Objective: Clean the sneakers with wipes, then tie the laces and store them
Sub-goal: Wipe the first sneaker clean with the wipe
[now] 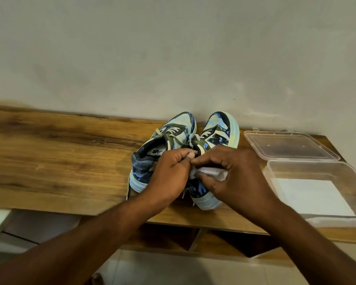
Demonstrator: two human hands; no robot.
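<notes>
Desk (pixel 49 153) is bare wood on the left. Left sneaker (pixel 152 159) sits on it, toe to the wall, collar open, laces loose. I read it as light, stiff in the sole and soft in the upper; best hold is the heel or midsole, not the floppy tongue.

My left hand (pixel 169 173) is curled over that sneaker's inner side, fingertips pinching the edge of the wipe (pixel 210 173).

My right hand (pixel 232 173) grips the same wipe, thumb under, fingers over, so the white wad sits between both hands, just above the right sneaker (pixel 214 132). Wipe looks damp, limp and thin; likely tears if pulled hard, so I'd pinch near the edges to open it.

Far right, clear box (pixel 349 182) with its lid (pixel 290 145) flipped open behind it and more white wipes (pixel 314 196) stacked flat inside. Thin plastic, light, probably slides.
</notes>
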